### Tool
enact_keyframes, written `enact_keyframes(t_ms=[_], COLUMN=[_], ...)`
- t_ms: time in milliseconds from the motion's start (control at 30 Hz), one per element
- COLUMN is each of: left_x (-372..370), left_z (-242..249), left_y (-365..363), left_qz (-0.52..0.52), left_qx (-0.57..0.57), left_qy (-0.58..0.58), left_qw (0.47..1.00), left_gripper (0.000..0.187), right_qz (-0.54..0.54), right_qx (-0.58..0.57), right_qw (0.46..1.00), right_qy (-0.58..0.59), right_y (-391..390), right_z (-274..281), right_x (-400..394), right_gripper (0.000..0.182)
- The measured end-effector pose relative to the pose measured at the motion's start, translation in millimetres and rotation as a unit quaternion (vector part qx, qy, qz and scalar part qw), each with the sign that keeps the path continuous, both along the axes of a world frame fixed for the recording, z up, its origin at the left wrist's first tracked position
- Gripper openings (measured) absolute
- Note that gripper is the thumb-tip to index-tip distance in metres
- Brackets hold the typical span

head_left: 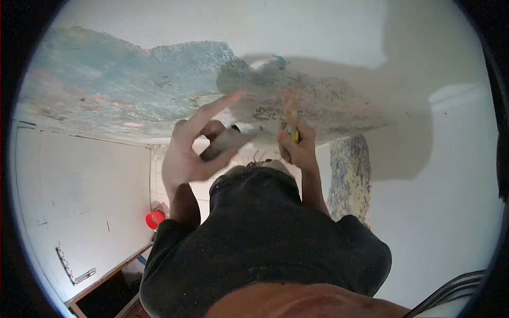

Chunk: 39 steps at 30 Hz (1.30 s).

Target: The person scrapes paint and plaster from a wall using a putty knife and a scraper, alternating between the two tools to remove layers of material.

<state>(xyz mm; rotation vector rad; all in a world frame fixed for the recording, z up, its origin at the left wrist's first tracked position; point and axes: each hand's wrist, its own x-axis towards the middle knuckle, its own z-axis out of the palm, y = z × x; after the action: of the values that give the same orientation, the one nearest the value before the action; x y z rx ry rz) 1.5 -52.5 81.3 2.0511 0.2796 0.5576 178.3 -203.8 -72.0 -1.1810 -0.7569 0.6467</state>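
My left hand [185, 151] is raised before the wall [328, 32], its index finger stretched out and the thumb apart. Between thumb and fingers is a blurred grey shape [230, 142] with a small dark spot near it; I cannot make out what it is. To the right, my right hand [298, 146] is closed around a small scraper [291, 111] with some yellow at its handle. The scraper's pale blade points up at the rough patch [318, 98], but contact is unclear. Bluish-grey, worn surface [132, 74] spreads to the left.
At the lower left are a white panel [79, 185], a hook rack [66, 265] and a red round object [155, 219]. A mottled strip [350, 177] runs down the wall at right. Dark cables [450, 291] lie at the lower right.
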Motion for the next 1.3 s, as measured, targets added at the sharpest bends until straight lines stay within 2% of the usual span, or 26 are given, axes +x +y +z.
enact_keyframes(t_ms=[33,67,133,233,333,467,567,600,700,800,867,900,1000,1100,1200,1300], left_x=[1,2,-1,14,4,-15,-20,-17,-14,-9,-10,-10,-14,-21,-20,-19], left_z=[12,24,19,64,73,103,113,108,73,47,20,9,-19,-49,-78,-94], left_y=[-10,-13,-10,-16,-39,-36,-40,-41,-36,-27,-24,-22,-20,-15,-11,-4], left_qz=[-0.034,-0.103,-0.178,-0.228,-0.106,-0.069,-0.038,-0.028,-0.031,-0.112,-0.148,-0.137,-0.103,-0.070,-0.054,-0.052], left_qx=[0.037,0.108,0.083,0.064,0.013,0.079,0.116,0.137,0.180,0.210,0.151,0.115,0.008,-0.057,-0.096,-0.117], left_qy=[-0.049,-0.114,-0.122,-0.101,-0.139,-0.015,0.020,-0.009,-0.080,-0.096,-0.056,-0.034,0.031,0.071,0.074,0.073], left_qw=[0.998,0.982,0.973,0.966,0.984,0.994,0.992,0.990,0.980,0.966,0.976,0.983,0.994,0.993,0.991,0.989], left_gripper=[0.083,0.081,0.039,0.025,0.034,0.043,0.039,0.038,0.034,0.047,0.063,0.063,0.062,0.060,0.058,0.055], right_qz=[0.002,0.009,0.005,0.020,0.028,0.087,0.087,0.078,0.091,0.114,0.139,0.151,0.172,0.223,0.201,0.248], right_qx=[0.005,0.008,-0.017,-0.017,-0.015,-0.025,-0.038,-0.063,-0.042,-0.004,0.032,0.050,0.150,0.151,0.135,0.113], right_qw=[1.000,1.000,1.000,1.000,0.999,0.996,0.995,0.995,0.995,0.993,0.989,0.986,0.958,0.946,0.945,0.951], right_qy=[0.015,0.029,0.014,0.016,-0.019,-0.015,-0.031,-0.019,0.007,0.011,0.031,0.040,0.172,0.178,0.219,0.150], right_y=[-2,-3,-5,-2,5,10,17,18,21,23,24,25,32,31,30,27], right_z=[-1,0,20,20,28,25,29,30,23,11,20,24,26,27,29,35], right_x=[5,10,12,17,16,18,12,10,13,15,13,12,3,7,0,10], right_gripper=[0.018,0.017,0.012,0.012,0.014,0.015,0.016,0.018,0.020,0.028,0.033,0.036,0.031,0.045,0.045,0.043])
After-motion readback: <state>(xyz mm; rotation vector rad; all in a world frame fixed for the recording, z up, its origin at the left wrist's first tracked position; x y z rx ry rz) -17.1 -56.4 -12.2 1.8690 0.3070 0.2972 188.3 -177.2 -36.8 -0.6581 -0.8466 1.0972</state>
